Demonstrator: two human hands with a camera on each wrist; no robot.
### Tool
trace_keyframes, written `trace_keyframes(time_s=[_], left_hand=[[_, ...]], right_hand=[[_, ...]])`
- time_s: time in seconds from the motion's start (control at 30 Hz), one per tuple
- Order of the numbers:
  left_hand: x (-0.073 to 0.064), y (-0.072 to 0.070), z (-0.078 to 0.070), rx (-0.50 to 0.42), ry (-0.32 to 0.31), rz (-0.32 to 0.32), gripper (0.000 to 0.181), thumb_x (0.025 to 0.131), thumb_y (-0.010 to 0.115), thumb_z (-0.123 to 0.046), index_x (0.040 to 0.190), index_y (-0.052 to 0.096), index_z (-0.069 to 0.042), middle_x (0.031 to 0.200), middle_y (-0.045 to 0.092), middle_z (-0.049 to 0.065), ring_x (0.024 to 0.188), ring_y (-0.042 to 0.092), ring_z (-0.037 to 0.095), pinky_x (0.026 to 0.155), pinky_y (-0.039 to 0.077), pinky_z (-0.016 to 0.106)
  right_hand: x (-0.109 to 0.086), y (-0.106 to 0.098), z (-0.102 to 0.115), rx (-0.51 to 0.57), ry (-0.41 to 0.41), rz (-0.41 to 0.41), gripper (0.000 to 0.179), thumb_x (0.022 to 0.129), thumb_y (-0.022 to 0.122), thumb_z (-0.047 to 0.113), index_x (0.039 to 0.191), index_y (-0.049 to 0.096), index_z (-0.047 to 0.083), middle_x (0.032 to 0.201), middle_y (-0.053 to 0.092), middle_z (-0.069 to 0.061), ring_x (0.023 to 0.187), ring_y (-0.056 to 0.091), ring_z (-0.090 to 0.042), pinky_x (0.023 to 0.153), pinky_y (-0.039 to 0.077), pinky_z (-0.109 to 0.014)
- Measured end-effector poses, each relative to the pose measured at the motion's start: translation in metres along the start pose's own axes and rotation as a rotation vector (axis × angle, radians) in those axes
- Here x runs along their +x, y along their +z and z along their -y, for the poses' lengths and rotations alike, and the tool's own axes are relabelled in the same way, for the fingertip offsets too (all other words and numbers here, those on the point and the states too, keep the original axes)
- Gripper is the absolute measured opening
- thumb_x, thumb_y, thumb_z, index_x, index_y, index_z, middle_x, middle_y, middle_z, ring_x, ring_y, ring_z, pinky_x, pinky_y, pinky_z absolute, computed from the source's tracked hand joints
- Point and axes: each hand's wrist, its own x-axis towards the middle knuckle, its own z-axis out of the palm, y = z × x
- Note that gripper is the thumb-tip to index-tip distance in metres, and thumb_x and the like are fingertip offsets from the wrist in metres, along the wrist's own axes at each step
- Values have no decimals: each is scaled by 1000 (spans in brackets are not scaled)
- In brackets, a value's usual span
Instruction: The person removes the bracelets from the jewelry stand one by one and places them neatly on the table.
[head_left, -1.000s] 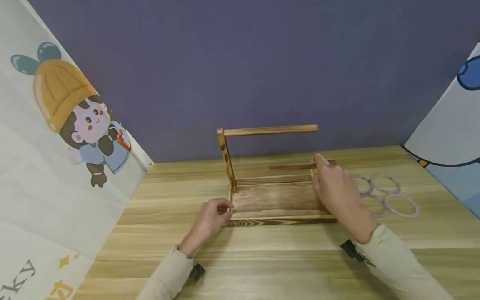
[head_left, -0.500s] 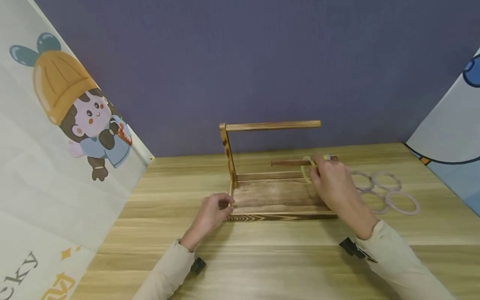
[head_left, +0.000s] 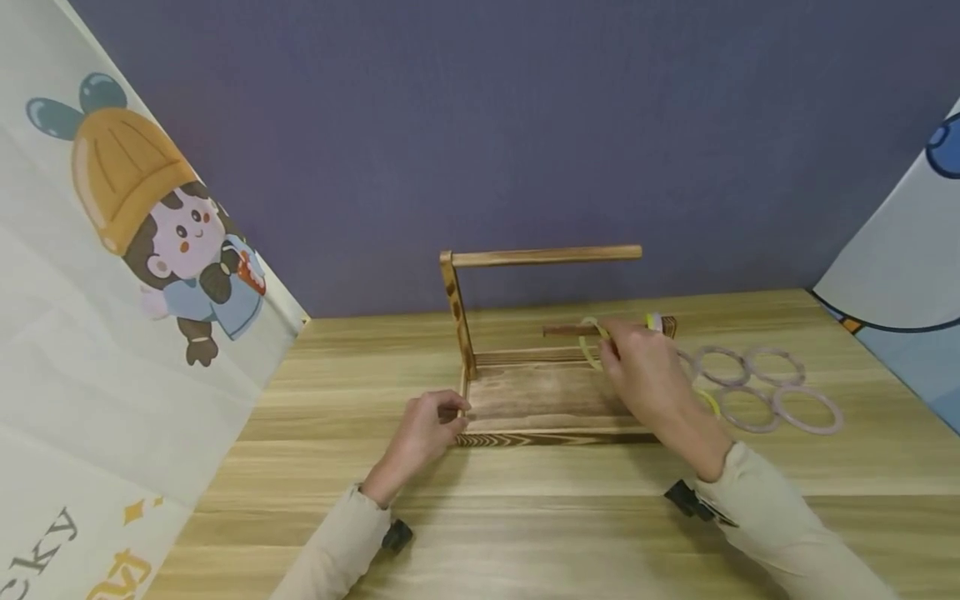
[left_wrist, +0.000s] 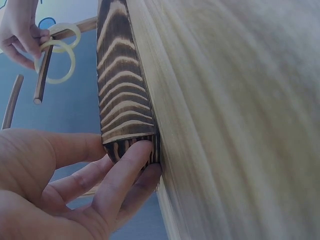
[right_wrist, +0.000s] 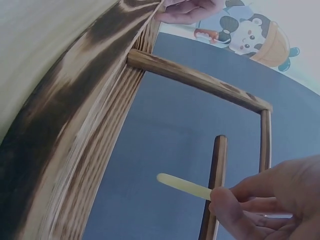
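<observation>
A brown wooden rack [head_left: 532, 393] stands on the table, with an upper bar [head_left: 547, 256] from its left post and a shorter lower bar [head_left: 561, 331] from the right. My left hand [head_left: 422, 433] pinches the base's left front corner; its thumb and fingers [left_wrist: 122, 175] show there in the left wrist view. Between right thumb and fingertips, my right hand [head_left: 652, 375] pinches a pale yellow bangle [right_wrist: 182, 186]. That ring [left_wrist: 73, 65] encircles the lower bar near its free end. Farther along, by the right post, hang more rings [head_left: 653, 322], yellow and whitish, partly hidden by the hand.
Several pale purple bangles [head_left: 807, 427] lie on the table right of the rack. A yellow ring [head_left: 708, 405] shows partly behind the right wrist. A dark blue panel [head_left: 525, 125] rises behind the table [head_left: 540, 517], and a cartoon-printed wall [head_left: 45, 333] borders the left.
The right hand has moved left along the lower bar with the pale yellow bangle, toward the bar's free end. The left hand keeps its grip on the base corner.
</observation>
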Motion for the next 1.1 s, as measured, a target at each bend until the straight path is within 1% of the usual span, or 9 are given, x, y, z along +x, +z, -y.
trace_keyframes(time_s=[0.17,0.3,0.43,0.5,0.63,0.77,0.87,0.97,1.1], left_hand=[[-1,0,0,-30,-5,7,17,91,68,1,107,71,-1,106,72,14,96,70,28,67,59,23],[-2,0,0,-23,-3,-2,17,90,68,1,106,71,-1,105,72,14,98,69,28,71,59,25],[-1,1,1,13,11,-1,16,90,70,-1,106,72,-4,105,72,12,98,69,26,77,59,29],[-1,1,1,15,14,4,16,91,69,-2,106,72,-4,106,72,12,98,69,25,76,59,29],[-1,1,1,-9,2,4,16,92,68,-1,107,72,-3,106,71,13,97,69,25,67,59,26],[0,2,1,-5,4,4,16,91,69,-1,106,72,-3,105,71,13,96,69,25,65,58,23],[0,3,1,-14,3,9,16,91,68,0,107,72,-2,105,71,14,94,68,24,64,58,22],[-1,2,0,-45,-10,15,17,91,67,1,107,71,-1,105,70,16,91,69,23,62,58,24],[-1,1,2,-54,-12,13,16,91,67,2,107,70,0,107,70,17,94,69,27,61,58,23]], right_hand=[[6,4,5,14,-43,-1,24,92,62,-6,115,67,-9,75,68,-16,46,40,-11,45,37,-27],[11,4,8,37,-54,-2,24,92,61,-6,115,67,-8,70,66,-13,45,39,-10,44,35,-26],[13,5,10,55,-46,15,25,92,60,-6,116,67,-9,67,63,-11,44,38,-9,42,34,-24],[14,7,11,63,-47,22,25,91,60,-6,116,67,-9,69,65,-11,44,39,-9,42,35,-24],[16,11,14,76,-63,24,25,92,60,-5,115,67,-7,75,68,-14,45,41,-8,42,36,-24],[17,11,14,93,-71,2,26,92,58,-5,117,66,-6,67,63,-9,42,37,-6,39,33,-22],[17,8,13,99,-84,-35,27,93,57,-5,118,65,-5,61,57,-4,41,34,-5,39,31,-22],[16,1,11,106,-97,-72,26,93,58,-5,118,66,-3,61,58,-3,41,34,-5,41,30,-22],[11,-14,7,122,-109,-99,27,91,61,-6,117,67,-2,68,67,-7,46,47,-6,42,38,-23]])
